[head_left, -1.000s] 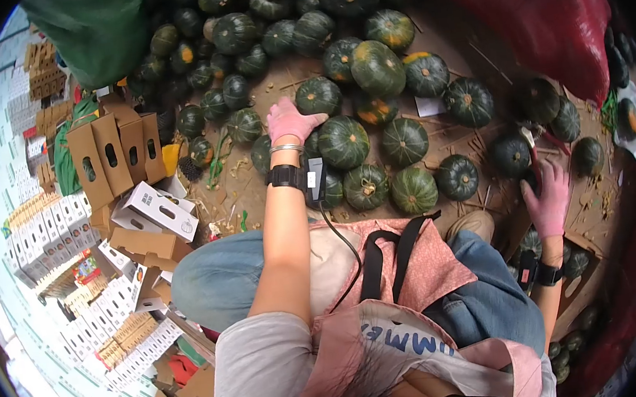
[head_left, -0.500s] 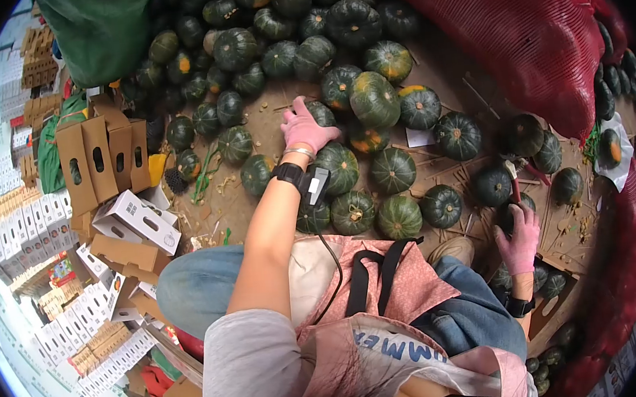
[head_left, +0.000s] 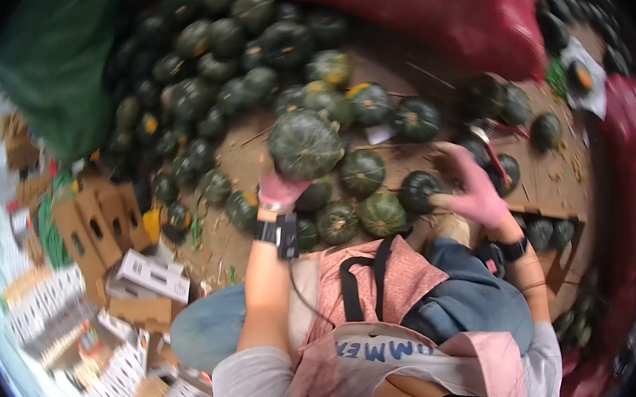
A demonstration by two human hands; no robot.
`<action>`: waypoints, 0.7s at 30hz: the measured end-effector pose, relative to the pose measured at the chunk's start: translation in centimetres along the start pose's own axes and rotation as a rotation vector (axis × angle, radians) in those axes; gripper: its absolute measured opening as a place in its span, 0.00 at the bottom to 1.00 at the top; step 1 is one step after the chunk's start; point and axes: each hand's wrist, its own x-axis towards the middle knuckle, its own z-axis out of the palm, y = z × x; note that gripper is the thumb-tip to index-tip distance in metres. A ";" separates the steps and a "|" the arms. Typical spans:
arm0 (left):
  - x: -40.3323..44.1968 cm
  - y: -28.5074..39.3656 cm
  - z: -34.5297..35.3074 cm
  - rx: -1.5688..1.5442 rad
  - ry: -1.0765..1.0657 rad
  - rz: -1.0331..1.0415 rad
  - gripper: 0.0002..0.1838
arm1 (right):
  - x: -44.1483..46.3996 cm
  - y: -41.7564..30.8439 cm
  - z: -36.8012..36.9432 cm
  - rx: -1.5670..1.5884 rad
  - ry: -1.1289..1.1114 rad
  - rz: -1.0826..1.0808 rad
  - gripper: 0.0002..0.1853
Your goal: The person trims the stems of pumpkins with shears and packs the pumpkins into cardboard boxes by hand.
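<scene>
My left hand (head_left: 280, 190), in a pink glove, grips a large dark green pumpkin (head_left: 304, 145) from its lower left side, raised above the others. My right hand (head_left: 476, 189), also pink-gloved, is open with thumb and fingers apart and nothing between them. It hovers right of a dark green pumpkin (head_left: 420, 191) on the floor. A red-handled tool (head_left: 493, 158) with a pale end rests among pumpkins just beyond my right hand; blur hides its kind. Below the held pumpkin sit a striped pumpkin (head_left: 362, 172) and a lighter green pumpkin (head_left: 383, 214).
A large pumpkin heap (head_left: 228, 62) fills the back. Red mesh sacks (head_left: 430, 11) lie at the back and right, a green sack (head_left: 57, 78) at the left. Cardboard boxes (head_left: 98, 220) stand left; a carton of pumpkins (head_left: 545, 211) is near my right knee.
My left hand has taken up a large pumpkin. My right hand has left the red-handled tool and moved left and up, opening. The view has shifted.
</scene>
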 end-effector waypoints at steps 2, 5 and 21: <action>0.3 -2.3 2.3 0.019 -0.070 -0.080 0.58 | 0.6 -0.3 0.7 0.162 -0.096 0.047 0.46; 1.0 -5.7 4.9 0.396 0.138 -0.101 0.42 | 1.1 0.6 3.0 0.487 -0.040 -0.046 0.50; 5.8 -14.8 13.4 1.068 -0.143 -0.100 0.31 | -5.2 5.9 -2.3 0.388 0.412 0.019 0.37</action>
